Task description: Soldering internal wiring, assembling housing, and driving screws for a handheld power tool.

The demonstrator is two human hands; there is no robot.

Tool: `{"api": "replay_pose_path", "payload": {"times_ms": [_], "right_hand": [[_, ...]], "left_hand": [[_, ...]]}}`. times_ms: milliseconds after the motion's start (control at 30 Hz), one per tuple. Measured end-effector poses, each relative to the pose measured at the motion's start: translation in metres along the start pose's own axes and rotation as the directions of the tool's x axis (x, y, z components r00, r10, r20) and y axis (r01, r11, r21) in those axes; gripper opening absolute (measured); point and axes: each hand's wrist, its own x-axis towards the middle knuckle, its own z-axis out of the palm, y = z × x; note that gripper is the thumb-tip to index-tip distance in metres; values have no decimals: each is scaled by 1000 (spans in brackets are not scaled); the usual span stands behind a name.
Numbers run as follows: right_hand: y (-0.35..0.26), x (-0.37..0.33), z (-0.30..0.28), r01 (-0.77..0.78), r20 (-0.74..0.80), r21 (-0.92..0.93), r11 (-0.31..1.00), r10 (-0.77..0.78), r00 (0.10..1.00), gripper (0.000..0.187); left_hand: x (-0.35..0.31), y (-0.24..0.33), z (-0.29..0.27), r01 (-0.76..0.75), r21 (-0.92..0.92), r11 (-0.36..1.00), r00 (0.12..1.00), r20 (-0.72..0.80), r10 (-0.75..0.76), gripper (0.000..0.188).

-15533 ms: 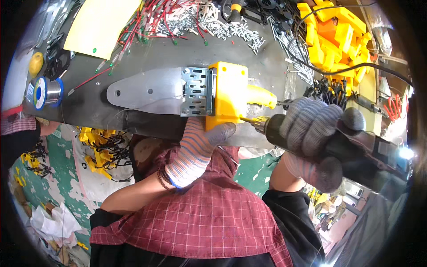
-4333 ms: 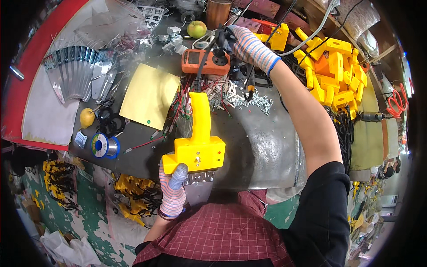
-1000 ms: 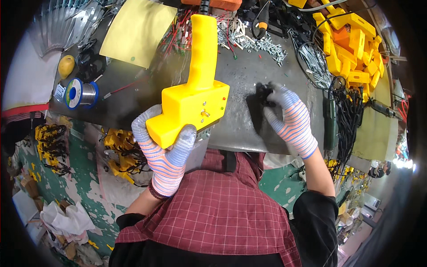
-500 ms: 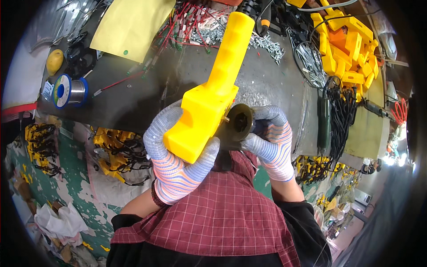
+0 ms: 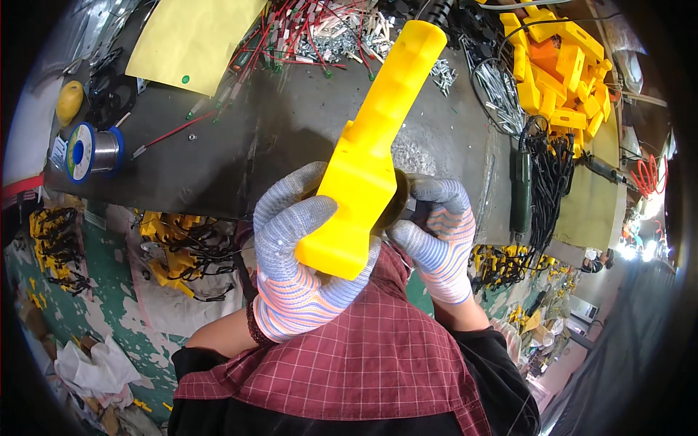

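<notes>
A yellow plastic housing with a long ribbed handle [image 5: 360,185] is tilted in front of me, its handle toward the far right. My left hand [image 5: 298,254], in a striped grey-coated glove, is closed around its near boxy end. On the housing's right side sits a dark round cup-shaped part [image 5: 397,198], partly hidden behind the yellow plastic. Thumb and fingers of my right hand [image 5: 440,232], gloved the same way, grip this part at its right edge. Whether the two parts touch is hidden.
Loose screws [image 5: 442,76] and red wires [image 5: 283,36] lie at the back of the dark bench [image 5: 218,167]. A solder spool [image 5: 93,151] and yellow sheet [image 5: 193,47] are left. To the right are black cables [image 5: 549,196], a green-handled tool [image 5: 520,192] and piled yellow housings [image 5: 563,80].
My left hand has turned the yellow housing and brought it right, over the dark round part. That part's open face showed before and is now mostly covered. The left fingers have shifted on the housing.
</notes>
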Motion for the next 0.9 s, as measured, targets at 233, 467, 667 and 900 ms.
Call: {"api": "replay_pose_path", "payload": {"times_ms": [233,467,667,900], "right_hand": [[3,-1,6,113,-14,-153,982,-116,993,43],[10,-9,6,85,-48,-228,970,-98,994,44],[7,-5,11,167,-52,-172,971,-178,983,43],[5,-5,8,177,-22,-296,939,-192,981,43]], "left_hand": [[1,-4,4,-46,-47,998,999,-26,45,38],[2,-7,3,-93,-88,992,994,-71,87,36],[1,-9,1,-101,-61,993,991,-95,95,43],[0,-9,-5,-22,-92,996,1000,-11,21,49]]}}
